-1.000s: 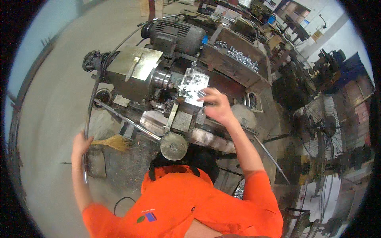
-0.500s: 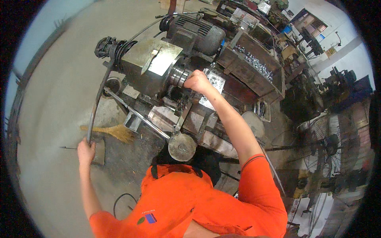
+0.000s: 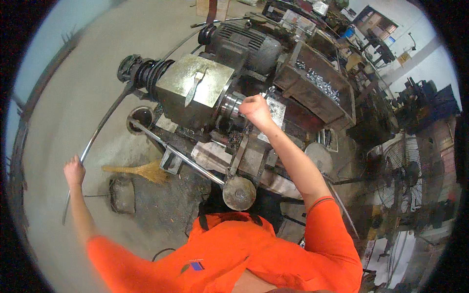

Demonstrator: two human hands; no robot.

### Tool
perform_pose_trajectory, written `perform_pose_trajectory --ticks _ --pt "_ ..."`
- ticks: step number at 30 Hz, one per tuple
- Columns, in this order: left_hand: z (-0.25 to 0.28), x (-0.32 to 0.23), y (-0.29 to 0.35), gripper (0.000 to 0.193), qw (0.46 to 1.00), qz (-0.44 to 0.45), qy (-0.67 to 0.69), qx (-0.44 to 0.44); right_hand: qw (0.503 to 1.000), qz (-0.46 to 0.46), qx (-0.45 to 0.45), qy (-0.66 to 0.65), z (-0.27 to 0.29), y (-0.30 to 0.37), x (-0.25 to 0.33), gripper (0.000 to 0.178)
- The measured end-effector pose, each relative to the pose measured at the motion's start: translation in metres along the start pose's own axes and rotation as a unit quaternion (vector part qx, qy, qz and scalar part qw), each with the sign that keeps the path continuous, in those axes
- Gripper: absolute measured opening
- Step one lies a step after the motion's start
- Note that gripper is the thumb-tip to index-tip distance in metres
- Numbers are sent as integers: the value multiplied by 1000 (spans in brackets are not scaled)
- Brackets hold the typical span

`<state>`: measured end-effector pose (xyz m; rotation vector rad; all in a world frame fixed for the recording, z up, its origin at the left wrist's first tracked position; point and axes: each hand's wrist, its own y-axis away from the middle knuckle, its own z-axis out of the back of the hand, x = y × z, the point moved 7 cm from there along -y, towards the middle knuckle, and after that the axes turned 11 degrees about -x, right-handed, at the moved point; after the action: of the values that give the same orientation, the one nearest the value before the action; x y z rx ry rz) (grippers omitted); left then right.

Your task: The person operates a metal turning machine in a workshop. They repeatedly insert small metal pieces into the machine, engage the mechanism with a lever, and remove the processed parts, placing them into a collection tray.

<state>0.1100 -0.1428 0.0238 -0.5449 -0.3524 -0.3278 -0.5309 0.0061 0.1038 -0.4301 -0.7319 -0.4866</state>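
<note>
My left hand (image 3: 74, 172), out at the far left, is wrapped round a long metal lever (image 3: 97, 131). The lever runs up to the rear end of a greasy lathe headstock (image 3: 188, 112). At the opposite end of the headstock is a shiny round chuck (image 3: 228, 105). Right in front of the chuck's mouth, my right hand (image 3: 256, 110) is closed with fingers pinched together; what they hold, if anything, is hidden. A metal block with holes (image 3: 277, 111) sits just beyond that wrist. On the headstock's flat top lies a paintbrush (image 3: 194, 89).
Behind the headstock stands a finned motor (image 3: 251, 46), beside a metal bin (image 3: 312, 105) of small shiny parts. A silver bar (image 3: 183, 157) and round disc (image 3: 239, 194) are close to my body. A broom (image 3: 141, 171) and dustpan (image 3: 121, 195) lie left; a fan (image 3: 400, 171) stands right.
My left hand has moved outward to the left, swinging the lever with it. My right hand stays at the chuck, still closed. The view has shifted slightly.
</note>
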Motion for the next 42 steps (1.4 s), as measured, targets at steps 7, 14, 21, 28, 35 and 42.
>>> perform_pose_trajectory --ticks 7,14,21,28,35,42 --pt "4 -15 -16 25 966 203 136 90 997 69 -17 -25 30 9 -3 20" --pt "-63 -212 22 31 848 249 458 96 982 112 -142 -53 146 85 -76 14" --pt "-91 -363 36 38 921 -199 172 288 969 -164 -185 18 245 210 -207 19" --pt "-35 -347 -6 28 938 -157 157 267 855 -313 -192 367 338 305 -340 49" --pt "-41 -267 -23 43 746 157 612 212 777 -393 -131 474 345 401 -395 34" --pt "43 -299 -48 56 650 311 665 198 834 -393 -157 354 259 465 -312 27"
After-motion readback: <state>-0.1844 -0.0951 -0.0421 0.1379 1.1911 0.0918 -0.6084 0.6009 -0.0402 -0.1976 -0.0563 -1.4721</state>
